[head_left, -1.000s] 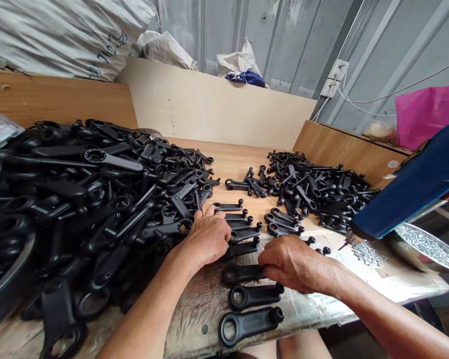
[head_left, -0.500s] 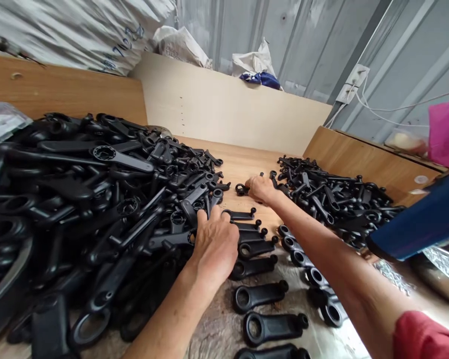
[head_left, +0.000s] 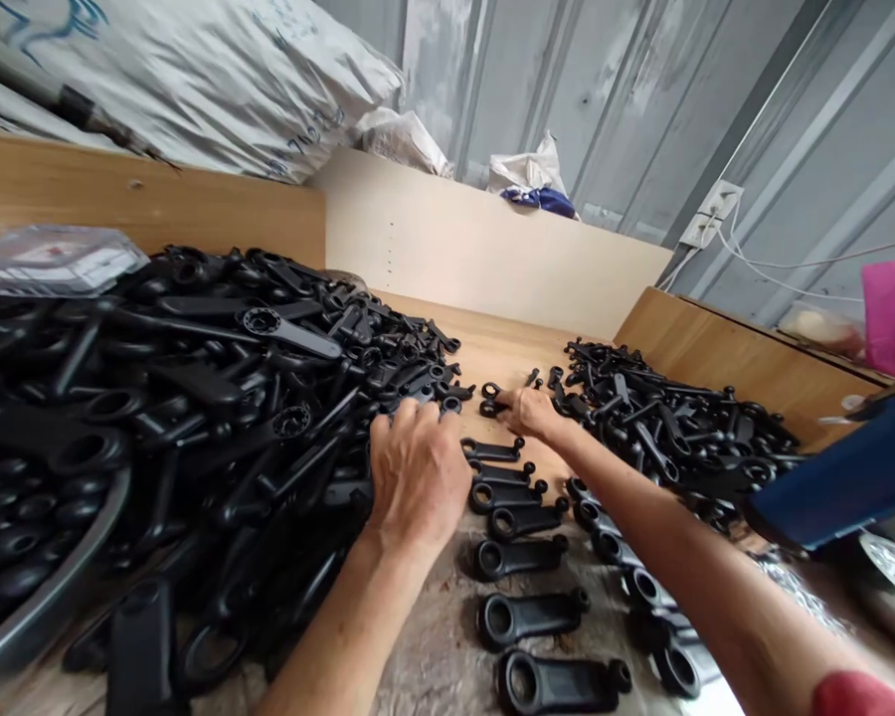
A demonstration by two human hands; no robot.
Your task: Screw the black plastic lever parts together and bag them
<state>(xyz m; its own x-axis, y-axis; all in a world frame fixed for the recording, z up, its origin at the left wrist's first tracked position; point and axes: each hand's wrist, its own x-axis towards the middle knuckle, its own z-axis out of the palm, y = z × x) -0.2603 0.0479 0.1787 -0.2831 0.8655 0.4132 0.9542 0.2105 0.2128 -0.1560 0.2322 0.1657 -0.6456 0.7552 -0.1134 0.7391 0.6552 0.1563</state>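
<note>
My left hand (head_left: 418, 472) bends over the right edge of a big heap of black ring-ended levers (head_left: 224, 398). Its fingers curl downward, and what lies under the fingertips is hidden. Farther off, my right hand (head_left: 531, 413) closes its fingers around a black ring-ended lever (head_left: 490, 392), whose ring sticks out to the left on the wooden board. Between my forearms runs a column of similar levers (head_left: 533, 617), rings to the left and small knobs to the right. A second row of levers (head_left: 648, 587) is partly covered by my right forearm.
A smaller pile of black levers (head_left: 663, 408) lies at the right. A metal-rimmed basin (head_left: 111, 542) holds black parts at the left. Nearby are a clear plastic box (head_left: 60, 261), a blue cylindrical object (head_left: 835, 477), a bowl of shiny small pieces (head_left: 891, 567) and wooden side boards (head_left: 492, 239).
The view has tilted up and shifted left. My left hand's fingers have curled more over the heap's edge. My right hand stays at the far lever, its fingers still closed.
</note>
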